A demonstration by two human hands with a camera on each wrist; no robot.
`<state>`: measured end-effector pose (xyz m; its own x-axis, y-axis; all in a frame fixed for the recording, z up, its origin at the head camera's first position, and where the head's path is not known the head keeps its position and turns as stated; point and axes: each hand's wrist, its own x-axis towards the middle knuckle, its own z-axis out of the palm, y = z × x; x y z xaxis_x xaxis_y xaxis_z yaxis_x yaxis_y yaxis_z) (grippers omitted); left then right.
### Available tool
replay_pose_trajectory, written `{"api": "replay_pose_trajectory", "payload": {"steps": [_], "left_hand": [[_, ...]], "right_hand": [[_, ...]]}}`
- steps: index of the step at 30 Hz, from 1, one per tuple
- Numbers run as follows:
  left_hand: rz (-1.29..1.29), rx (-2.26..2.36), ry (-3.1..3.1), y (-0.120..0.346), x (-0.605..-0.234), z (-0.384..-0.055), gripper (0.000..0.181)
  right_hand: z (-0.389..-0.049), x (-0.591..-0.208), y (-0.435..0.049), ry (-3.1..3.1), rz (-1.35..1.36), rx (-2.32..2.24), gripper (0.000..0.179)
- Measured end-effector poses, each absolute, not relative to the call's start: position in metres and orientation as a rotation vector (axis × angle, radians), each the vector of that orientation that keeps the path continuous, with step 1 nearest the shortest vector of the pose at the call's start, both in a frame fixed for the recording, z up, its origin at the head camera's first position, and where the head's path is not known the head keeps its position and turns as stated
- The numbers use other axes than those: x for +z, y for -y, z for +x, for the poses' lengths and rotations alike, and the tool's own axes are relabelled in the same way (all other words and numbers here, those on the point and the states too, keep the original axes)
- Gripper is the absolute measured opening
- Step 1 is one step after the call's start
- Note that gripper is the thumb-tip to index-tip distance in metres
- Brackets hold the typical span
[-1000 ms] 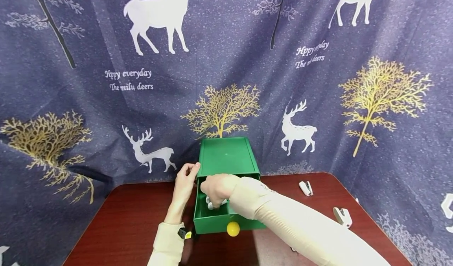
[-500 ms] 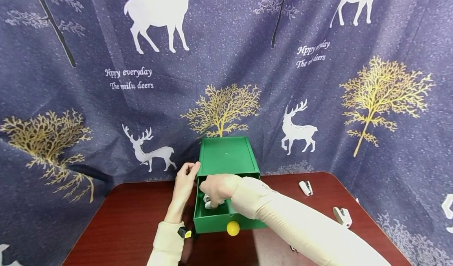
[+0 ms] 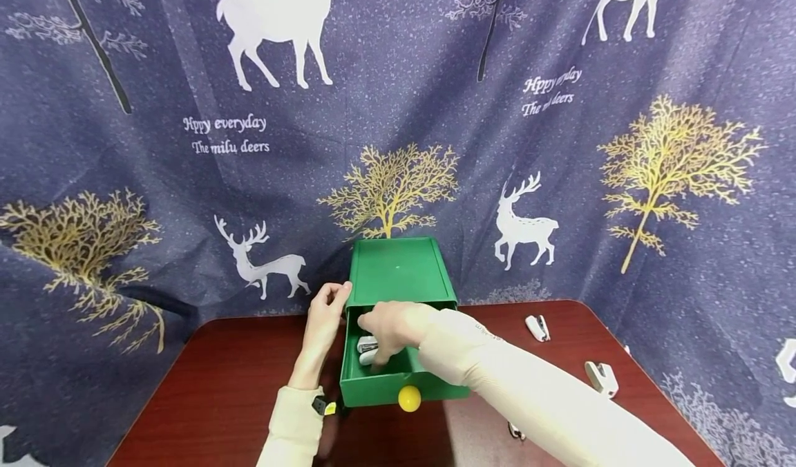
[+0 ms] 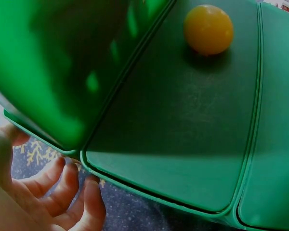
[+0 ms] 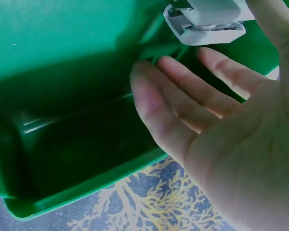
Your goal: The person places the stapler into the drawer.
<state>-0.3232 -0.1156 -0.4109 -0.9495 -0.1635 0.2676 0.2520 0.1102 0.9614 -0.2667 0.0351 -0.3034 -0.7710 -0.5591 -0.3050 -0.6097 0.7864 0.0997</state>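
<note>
A green drawer cabinet (image 3: 401, 270) stands at the back of the table with its upper drawer (image 3: 367, 394) pulled out. My left hand (image 3: 323, 320) rests its fingertips on the cabinet's left side; its fingers are loosely bent in the left wrist view. Inside the drawer, a white stapler (image 5: 209, 31) lies towards the left side. Over the drawer is my right hand (image 3: 394, 329), its fingers (image 5: 183, 101) extended and apart from the stapler in the right wrist view. Its thumb is close to the stapler; whether they touch I cannot tell.
Two white staplers (image 3: 537, 329) (image 3: 601, 379) lie on the red-brown table (image 3: 249, 384) to the right. A small dark-and-white item (image 3: 516, 431) is partly hidden by the right sleeve. Yellow ball knobs (image 4: 208, 30) stick out from the drawer fronts. A deer-print curtain (image 3: 398, 108) hangs behind.
My right hand has let go of the stapler and shifted slightly right and up, uncovering more of it in the drawer. My left hand has stayed at the cabinet's side.
</note>
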Motion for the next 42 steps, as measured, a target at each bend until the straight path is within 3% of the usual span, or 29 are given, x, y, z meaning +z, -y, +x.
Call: {"api": "replay_pose_trajectory", "payload": {"steps": [12, 23, 34, 42], "left_hand": [[-0.092, -1.852, 2.105, 0.116, -0.409, -0.321, 0.036], [-0.102, -1.869, 2.083, 0.116, -0.413, -0.327, 0.038], [-0.094, -1.869, 2.064, 0.115, -0.415, -0.326, 0.036], [-0.096, -1.856, 2.065, 0.115, -0.415, -0.325, 0.039]], "right_hand": [[-0.259, -0.282, -0.056, -2.664, -1.017, 0.025, 0.068], [-0.242, -0.269, -0.080, -2.759, -1.126, -0.191, 0.066], [-0.221, -0.269, -0.103, -2.893, -1.255, -0.364, 0.064], [-0.213, -0.276, -0.123, -3.015, -1.187, -0.532, 0.065]]}}
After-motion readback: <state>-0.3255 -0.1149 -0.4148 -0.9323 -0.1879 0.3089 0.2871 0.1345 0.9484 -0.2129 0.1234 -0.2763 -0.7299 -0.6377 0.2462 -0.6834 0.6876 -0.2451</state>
